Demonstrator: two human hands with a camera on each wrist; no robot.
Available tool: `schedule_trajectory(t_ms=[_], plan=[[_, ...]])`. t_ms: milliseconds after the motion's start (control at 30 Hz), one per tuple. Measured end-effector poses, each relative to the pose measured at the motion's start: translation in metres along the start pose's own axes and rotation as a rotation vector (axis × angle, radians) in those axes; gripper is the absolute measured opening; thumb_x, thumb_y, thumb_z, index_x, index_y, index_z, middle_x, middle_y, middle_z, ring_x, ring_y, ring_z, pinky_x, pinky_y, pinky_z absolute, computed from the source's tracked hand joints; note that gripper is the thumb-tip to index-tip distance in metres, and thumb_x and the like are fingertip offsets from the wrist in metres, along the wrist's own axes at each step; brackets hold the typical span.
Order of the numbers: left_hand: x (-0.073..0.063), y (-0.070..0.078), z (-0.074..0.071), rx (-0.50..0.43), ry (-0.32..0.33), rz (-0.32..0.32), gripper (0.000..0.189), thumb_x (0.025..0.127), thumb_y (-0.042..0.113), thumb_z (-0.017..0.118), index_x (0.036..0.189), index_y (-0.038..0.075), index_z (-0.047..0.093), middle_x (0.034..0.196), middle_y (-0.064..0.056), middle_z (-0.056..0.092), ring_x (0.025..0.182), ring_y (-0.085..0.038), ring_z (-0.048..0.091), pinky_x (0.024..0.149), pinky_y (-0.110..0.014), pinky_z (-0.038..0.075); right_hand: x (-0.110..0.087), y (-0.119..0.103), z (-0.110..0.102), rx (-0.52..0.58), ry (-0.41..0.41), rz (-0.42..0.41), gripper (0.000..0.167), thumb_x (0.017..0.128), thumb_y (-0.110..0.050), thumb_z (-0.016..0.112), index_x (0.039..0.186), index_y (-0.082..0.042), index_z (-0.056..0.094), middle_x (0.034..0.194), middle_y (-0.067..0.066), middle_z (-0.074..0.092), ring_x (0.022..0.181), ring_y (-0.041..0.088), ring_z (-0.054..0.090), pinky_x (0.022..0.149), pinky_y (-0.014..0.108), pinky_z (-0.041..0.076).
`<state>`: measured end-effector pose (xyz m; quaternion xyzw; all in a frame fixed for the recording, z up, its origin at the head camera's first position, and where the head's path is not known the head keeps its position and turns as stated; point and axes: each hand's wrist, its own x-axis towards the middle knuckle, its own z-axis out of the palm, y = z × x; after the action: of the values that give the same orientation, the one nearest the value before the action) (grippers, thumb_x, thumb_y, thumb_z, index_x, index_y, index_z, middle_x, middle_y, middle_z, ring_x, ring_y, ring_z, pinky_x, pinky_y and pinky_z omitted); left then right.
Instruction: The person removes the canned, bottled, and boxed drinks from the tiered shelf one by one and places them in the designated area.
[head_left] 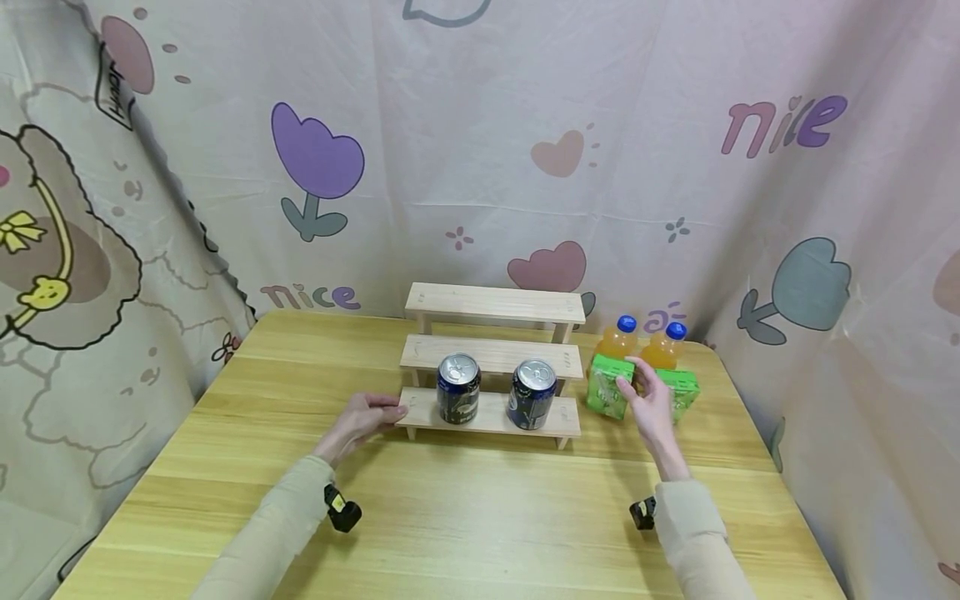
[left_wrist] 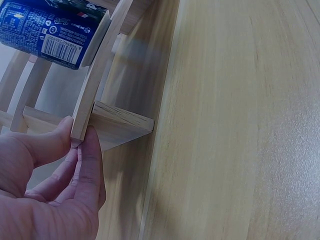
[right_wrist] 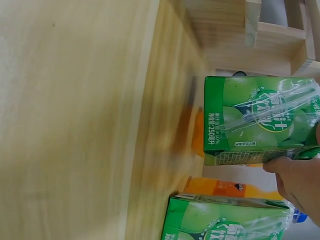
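At the left end of a three-step wooden display stand (head_left: 491, 354), my left hand (head_left: 362, 421) pinches the lowest board (left_wrist: 95, 90) between thumb and fingers. Two dark blue drink cans (head_left: 458, 388) stand on that lowest step, the second can (head_left: 532, 394) to the right. My right hand (head_left: 651, 404) grips a green juice box (head_left: 609, 386) near its top, just right of the stand. A clear-wrapped straw runs along the box's side in the right wrist view. Beside it is a second green juice box (head_left: 678, 393), partly behind my right hand.
Two orange drink bottles with blue caps, one bottle (head_left: 618, 340) and another bottle (head_left: 662, 348), stand behind the juice boxes. All of this is on a wooden table (head_left: 480, 517). A printed curtain (head_left: 465, 150) hangs around its back and sides.
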<state>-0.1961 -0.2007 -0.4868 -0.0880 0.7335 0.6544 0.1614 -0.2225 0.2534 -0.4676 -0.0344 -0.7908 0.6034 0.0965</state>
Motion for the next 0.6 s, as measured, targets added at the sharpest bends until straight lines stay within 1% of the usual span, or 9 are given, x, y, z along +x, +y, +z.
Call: schedule_trajectory(t_ms=[100, 200, 267, 300, 333, 400, 467, 533, 600], plan=[[-0.0004, 0.0002, 0.0002, 0.006, -0.001, 0.005, 0.049, 0.094, 0.002, 0.066, 0.134, -0.020, 0.047, 0.106, -0.015, 0.071, 0.083, -0.008, 0.067, 0.086, -0.024, 0.062, 0.0009, 0.0021, -0.0002, -0.020, -0.019, 0.025, 0.044, 0.101, -0.001, 0.054, 0.144, -0.002, 0.048, 0.140, 0.022, 0.053, 0.103, -0.006, 0.050, 0.085, 0.001, 0.046], [-0.0008, 0.0003, 0.0003, 0.007, -0.001, 0.007, 0.049, 0.094, 0.002, 0.066, 0.134, -0.020, 0.047, 0.107, -0.015, 0.071, 0.084, -0.008, 0.067, 0.086, -0.024, 0.062, 0.0017, 0.0027, -0.0012, -0.020, -0.040, 0.053, 0.045, 0.102, -0.002, 0.053, 0.147, -0.003, 0.046, 0.144, 0.021, 0.050, 0.111, 0.002, 0.050, 0.087, 0.001, 0.045], [-0.0012, 0.0005, 0.0004, 0.005, 0.002, 0.005, 0.048, 0.094, 0.002, 0.066, 0.133, -0.020, 0.048, 0.107, -0.015, 0.071, 0.083, -0.009, 0.067, 0.086, -0.024, 0.062, 0.0020, 0.0019, -0.0023, -0.016, -0.052, 0.070, 0.046, 0.103, -0.003, 0.051, 0.149, -0.004, 0.044, 0.149, 0.020, 0.047, 0.122, 0.012, 0.049, 0.096, 0.006, 0.045], [-0.0013, 0.0006, 0.0004, 0.003, 0.002, 0.004, 0.048, 0.094, 0.002, 0.066, 0.133, -0.020, 0.048, 0.107, -0.015, 0.071, 0.084, -0.009, 0.067, 0.086, -0.024, 0.062, 0.0020, 0.0012, -0.0028, -0.010, -0.058, 0.075, 0.047, 0.103, -0.002, 0.051, 0.149, -0.005, 0.043, 0.153, 0.020, 0.044, 0.129, 0.017, 0.048, 0.103, 0.011, 0.045], [-0.0015, 0.0007, 0.0004, 0.002, 0.001, 0.003, 0.048, 0.094, 0.002, 0.066, 0.133, -0.020, 0.048, 0.107, -0.015, 0.071, 0.084, -0.009, 0.067, 0.087, -0.025, 0.062, 0.0018, 0.0003, -0.0033, -0.002, -0.069, 0.082, 0.048, 0.103, -0.002, 0.050, 0.151, -0.005, 0.041, 0.157, 0.020, 0.040, 0.136, 0.023, 0.045, 0.111, 0.018, 0.044], [-0.0019, 0.0008, 0.0005, 0.000, 0.003, 0.001, 0.048, 0.094, 0.002, 0.066, 0.133, -0.019, 0.048, 0.107, -0.015, 0.071, 0.084, -0.009, 0.067, 0.087, -0.025, 0.062, 0.0018, -0.0011, -0.0043, 0.027, -0.090, 0.094, 0.050, 0.104, -0.001, 0.047, 0.153, -0.005, 0.038, 0.163, 0.020, 0.030, 0.149, 0.030, 0.034, 0.124, 0.032, 0.035], [-0.0021, 0.0010, 0.0005, 0.001, 0.002, 0.001, 0.048, 0.094, 0.002, 0.066, 0.133, -0.019, 0.048, 0.107, -0.014, 0.070, 0.084, -0.009, 0.067, 0.087, -0.024, 0.062, 0.0012, -0.0022, -0.0051, 0.061, -0.112, 0.103, 0.052, 0.105, 0.000, 0.044, 0.155, -0.004, 0.033, 0.167, 0.018, 0.019, 0.155, 0.031, 0.021, 0.130, 0.042, 0.024], [-0.0022, 0.0012, 0.0005, 0.001, 0.004, 0.001, 0.048, 0.094, 0.002, 0.066, 0.133, -0.019, 0.048, 0.105, -0.012, 0.070, 0.084, -0.009, 0.067, 0.086, -0.024, 0.062, 0.0001, -0.0032, -0.0059, 0.101, -0.128, 0.116, 0.054, 0.105, 0.001, 0.040, 0.158, -0.004, 0.027, 0.169, 0.015, 0.010, 0.158, 0.029, 0.011, 0.131, 0.044, 0.016], [-0.0022, 0.0013, 0.0005, 0.000, 0.005, 0.001, 0.048, 0.094, 0.002, 0.066, 0.133, -0.019, 0.048, 0.105, -0.012, 0.070, 0.084, -0.009, 0.067, 0.085, -0.023, 0.062, -0.0013, -0.0038, -0.0069, 0.135, -0.138, 0.132, 0.056, 0.106, 0.002, 0.036, 0.159, -0.005, 0.022, 0.170, 0.011, 0.004, 0.158, 0.026, 0.004, 0.131, 0.041, 0.012]])
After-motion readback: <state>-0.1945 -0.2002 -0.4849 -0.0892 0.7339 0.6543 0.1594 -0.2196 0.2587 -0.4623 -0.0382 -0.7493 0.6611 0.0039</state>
